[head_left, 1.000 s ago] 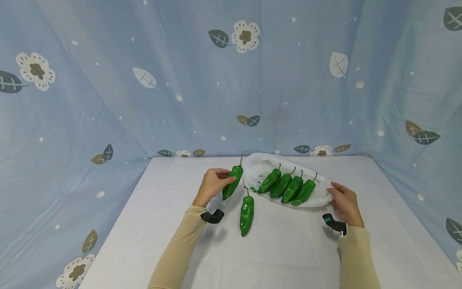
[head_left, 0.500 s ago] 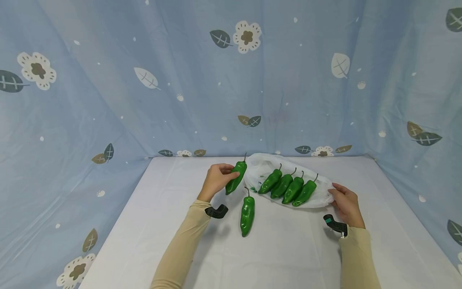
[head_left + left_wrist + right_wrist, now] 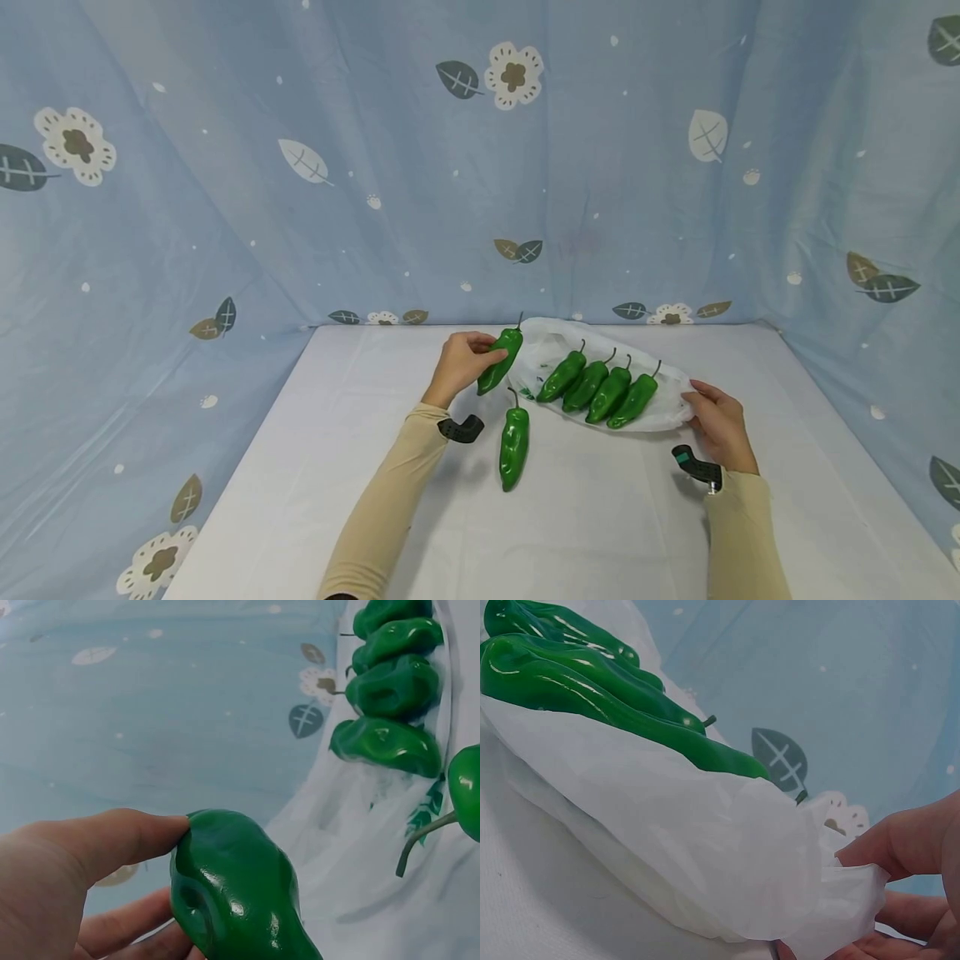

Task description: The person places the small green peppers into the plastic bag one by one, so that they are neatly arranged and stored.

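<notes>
My left hand [image 3: 463, 363] pinches a glossy green pepper [image 3: 504, 357] between thumb and fingers, stem up, beside the left end of a white plastic bag [image 3: 536, 333]. In the left wrist view the held pepper [image 3: 232, 885] fills the lower middle. Several green peppers [image 3: 587, 387] lie side by side on the bag, stems pointing away from me. At the bag's right end my right hand [image 3: 722, 423] grips its edge, and the right wrist view shows the gathered plastic [image 3: 847, 900] between thumb and fingers. A single pepper [image 3: 513, 448] lies on the table in front of the bag.
A white cloth [image 3: 592, 525] covers the table. Behind and at both sides hangs a blue curtain [image 3: 390, 167] with flowers and leaves. Black wrist devices sit on both forearms, the left one [image 3: 461, 429] close to the single pepper.
My left hand has moved right and slightly away from me, bringing its pepper nearer the bag's left end. The right hand keeps its grip on the bag; the other peppers stay put.
</notes>
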Demonstrator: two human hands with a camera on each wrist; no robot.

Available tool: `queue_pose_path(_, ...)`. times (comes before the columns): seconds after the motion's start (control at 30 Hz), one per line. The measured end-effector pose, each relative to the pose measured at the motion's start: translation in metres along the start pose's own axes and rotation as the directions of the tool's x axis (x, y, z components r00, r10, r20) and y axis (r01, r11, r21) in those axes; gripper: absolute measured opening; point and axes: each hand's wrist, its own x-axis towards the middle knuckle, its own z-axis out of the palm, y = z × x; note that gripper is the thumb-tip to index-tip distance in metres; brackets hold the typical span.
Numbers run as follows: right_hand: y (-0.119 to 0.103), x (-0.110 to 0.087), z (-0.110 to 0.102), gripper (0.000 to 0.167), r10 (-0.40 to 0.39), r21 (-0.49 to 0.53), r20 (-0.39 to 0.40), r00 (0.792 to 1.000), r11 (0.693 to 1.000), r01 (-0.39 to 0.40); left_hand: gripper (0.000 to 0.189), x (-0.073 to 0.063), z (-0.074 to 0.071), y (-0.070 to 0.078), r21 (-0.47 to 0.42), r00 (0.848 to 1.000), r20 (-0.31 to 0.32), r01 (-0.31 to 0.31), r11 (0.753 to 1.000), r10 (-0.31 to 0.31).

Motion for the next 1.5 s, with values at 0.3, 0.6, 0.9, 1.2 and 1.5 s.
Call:
queue_pose_path(0.3,-0.001,0.0,-0.001,0.064,0.017,0.009,0.003,1.0,1.0,-0.017,0.034,0.008,0.006,0.003,-0.001,1.0,0.014,-0.001,1.0,0.001)
queue_pose_path(0.6,-0.003,-0.002,-0.001,0.065,0.009,0.007,0.018,1.0,1.0,-0.009,0.034,0.013,0.011,0.005,0.015,1.0,0.023,0.0,1.0,0.0)
queue_pose_path(0.9,-0.005,-0.003,-0.001,0.059,-0.034,-0.029,-0.014,0.999,0.999,0.034,0.035,0.017,0.015,0.005,0.032,1.0,0.028,-0.004,0.999,0.003)
queue_pose_path(1.2,-0.007,-0.005,-0.001,0.056,-0.054,-0.081,-0.041,0.998,0.995,0.051,0.035,0.021,0.02,0.009,0.061,0.999,0.04,-0.013,0.998,0.011)
queue_pose_path(1.5,-0.009,-0.004,-0.001,0.056,-0.052,-0.107,-0.054,0.997,0.993,0.046,0.035,0.026,0.025,0.013,0.07,0.998,0.066,-0.005,0.998,0.0)
